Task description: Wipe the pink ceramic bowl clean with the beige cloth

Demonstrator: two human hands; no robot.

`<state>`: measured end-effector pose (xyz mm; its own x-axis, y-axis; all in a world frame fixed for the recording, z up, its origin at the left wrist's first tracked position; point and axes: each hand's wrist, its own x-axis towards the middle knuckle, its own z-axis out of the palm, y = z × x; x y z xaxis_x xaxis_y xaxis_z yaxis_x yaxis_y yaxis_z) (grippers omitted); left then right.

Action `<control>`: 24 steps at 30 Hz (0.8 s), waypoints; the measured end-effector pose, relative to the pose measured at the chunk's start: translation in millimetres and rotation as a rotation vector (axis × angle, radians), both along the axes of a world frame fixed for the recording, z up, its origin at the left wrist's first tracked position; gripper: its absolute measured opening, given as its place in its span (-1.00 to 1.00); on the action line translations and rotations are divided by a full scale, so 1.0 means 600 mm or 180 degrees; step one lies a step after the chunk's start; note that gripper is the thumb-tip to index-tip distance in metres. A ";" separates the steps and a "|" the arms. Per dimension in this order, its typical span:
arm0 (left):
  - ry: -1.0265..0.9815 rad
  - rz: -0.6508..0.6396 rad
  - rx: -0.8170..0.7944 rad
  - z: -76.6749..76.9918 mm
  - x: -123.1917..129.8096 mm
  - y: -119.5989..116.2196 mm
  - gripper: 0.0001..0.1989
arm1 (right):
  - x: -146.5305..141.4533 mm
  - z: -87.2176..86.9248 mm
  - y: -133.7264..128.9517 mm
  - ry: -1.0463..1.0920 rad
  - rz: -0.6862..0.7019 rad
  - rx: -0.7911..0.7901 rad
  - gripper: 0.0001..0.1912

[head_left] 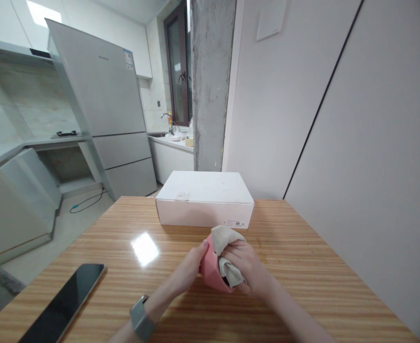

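Observation:
My left hand (192,261) grips a pink cup-like container (211,270) from its left side, thumb near the rim; the fingers behind it are hidden. The container is tilted, its opening facing right, above the wooden table. My right hand (247,264) is closed on a light grey-beige cloth (225,237), part of which is tucked into the opening while another part flaps over the rim. Below the cloth a dark patch of the container's inside shows. A watch with a grey band (142,318) is on my left wrist.
Just beyond my hands a white box (205,213) lies on the wooden table (303,271). A black smartphone (65,300) rests at the table's left. Past the table stand a grey refrigerator (99,85), a bare concrete column (212,85) and a white wall panel (274,105).

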<state>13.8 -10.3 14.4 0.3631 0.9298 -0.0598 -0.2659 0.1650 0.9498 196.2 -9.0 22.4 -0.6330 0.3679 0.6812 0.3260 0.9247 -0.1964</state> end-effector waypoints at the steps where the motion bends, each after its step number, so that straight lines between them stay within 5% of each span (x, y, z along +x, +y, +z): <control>1: 0.0037 -0.0123 -0.0014 -0.005 0.002 -0.003 -0.53 | 0.003 0.001 0.002 0.0109 -0.0056 -0.0076 -0.58; 6: -0.0634 -0.0692 -0.0118 -0.021 0.015 -0.011 -0.56 | 0.020 -0.001 0.009 0.0401 -0.0300 -0.0279 -0.66; 12: -0.1044 -0.0344 -0.0646 -0.003 0.020 0.006 -0.50 | -0.007 -0.009 -0.009 -0.0179 -0.0131 0.0569 -0.67; 16: -0.0672 -0.0688 -0.1113 0.004 0.001 0.012 -0.44 | -0.037 -0.016 -0.024 -0.0265 0.0093 0.0880 -0.71; 18: -0.0389 -0.0775 -0.0951 0.000 -0.008 0.013 -0.47 | -0.040 -0.018 -0.024 -0.0200 0.0125 0.0805 -0.70; 24: 0.0008 -0.0059 -0.0158 0.004 -0.009 0.006 -0.63 | -0.017 -0.013 -0.011 0.0035 0.0085 0.0385 -0.52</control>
